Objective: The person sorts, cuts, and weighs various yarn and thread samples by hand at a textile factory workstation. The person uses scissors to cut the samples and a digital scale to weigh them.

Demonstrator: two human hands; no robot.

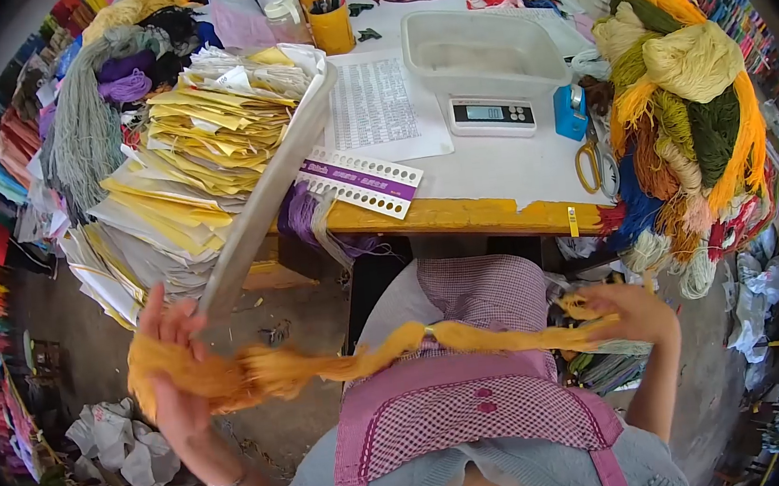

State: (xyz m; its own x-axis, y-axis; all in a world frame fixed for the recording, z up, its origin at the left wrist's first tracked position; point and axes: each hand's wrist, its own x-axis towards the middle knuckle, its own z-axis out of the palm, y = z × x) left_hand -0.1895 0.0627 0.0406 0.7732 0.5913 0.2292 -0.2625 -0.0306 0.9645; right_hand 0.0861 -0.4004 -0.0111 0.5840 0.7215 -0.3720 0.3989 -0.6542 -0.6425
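A skein of orange-yellow yarn (pixel 373 354) stretches sideways in front of the pink checked apron (pixel 482 404). At the left end, the yarn loops around my left hand (pixel 175 370), whose fingers point up and are partly spread. My right hand (pixel 629 313) grips the other end, its fingers bent around the strands and somewhat blurred. A small band sits around the yarn near its middle. Both hands are below the table's front edge, apart from each other.
The table (pixel 462 214) bears a tray of yellow and white envelopes (pixel 217 138), a purple hole card (pixel 359 180), a scale (pixel 492 116) under a plastic tub (pixel 483 48), a blue object (pixel 570 112) and scissors (pixel 588 168). Yarn skeins (pixel 694 69) are heaped at right, grey ones (pixel 87 123) at left.
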